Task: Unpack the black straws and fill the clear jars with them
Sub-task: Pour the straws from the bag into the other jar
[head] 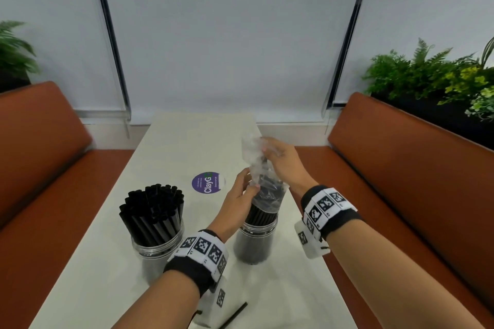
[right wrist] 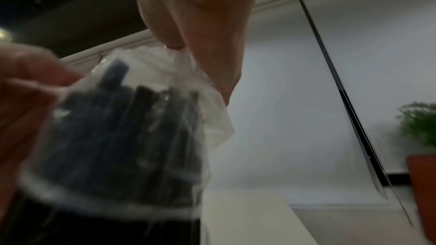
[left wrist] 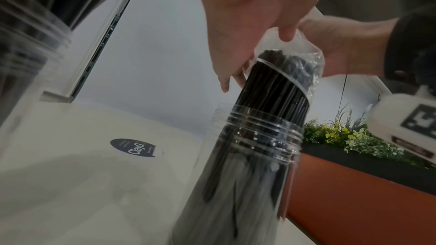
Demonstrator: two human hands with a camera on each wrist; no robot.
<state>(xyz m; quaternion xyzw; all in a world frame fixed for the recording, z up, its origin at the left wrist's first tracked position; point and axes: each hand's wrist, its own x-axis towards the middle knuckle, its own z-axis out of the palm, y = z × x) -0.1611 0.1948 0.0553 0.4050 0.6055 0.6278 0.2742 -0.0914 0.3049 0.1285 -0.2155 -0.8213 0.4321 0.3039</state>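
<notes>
Plastic wrapper half off the straw bundle standing in the right-hand jar.

My right hand (head: 280, 159) pinches the bunched top of the wrapper (head: 263, 181); my left hand (head: 242, 192) pinches the film at its side, just above the bare straws (head: 260, 215). These stand upright in the near-right jar (head: 255, 244) on the tabletop (head: 173, 147). The left jar (head: 157, 247) already holds a full, unwrapped bundle (head: 152, 211); one loose straw (head: 234, 314) lies at the near edge. I judge the film thin, slick and clingy, the straws light and stiff but prone to ride up with it. Best hold: wrapper high at the gather, steady the bundle low near the jar mouth. The jar seems light enough to tip.
</notes>
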